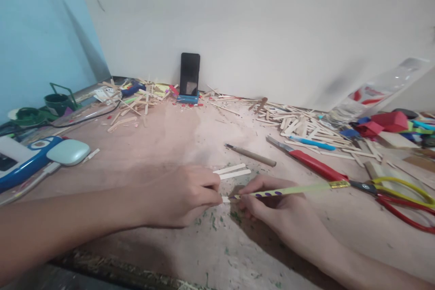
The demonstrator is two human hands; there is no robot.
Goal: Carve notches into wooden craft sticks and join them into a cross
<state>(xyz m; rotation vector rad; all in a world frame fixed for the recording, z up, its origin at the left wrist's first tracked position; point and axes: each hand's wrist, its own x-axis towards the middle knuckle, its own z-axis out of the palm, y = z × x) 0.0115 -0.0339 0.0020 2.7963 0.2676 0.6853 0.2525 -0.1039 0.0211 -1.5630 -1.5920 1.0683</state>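
My left hand (pixel 185 195) is closed, its fingertips pinching a small pale wooden stick (pixel 225 199) down on the pinkish tabletop (pixel 190 140). My right hand (pixel 268 204) grips a yellow-green pencil (pixel 292 189) with purple dots; the pencil tip touches the end of that stick. Two more pale sticks (pixel 234 171) lie side by side just beyond my left hand's knuckles.
A wooden-handled tool (pixel 250 155) and a red-handled knife (pixel 307 161) lie behind my hands. Red and yellow scissors (pixel 401 192) lie at the right. Heaps of craft sticks (pixel 299 124) line the wall beside a black phone (pixel 189 74) on a stand. A blue-white device (pixel 41 154) sits at the left.
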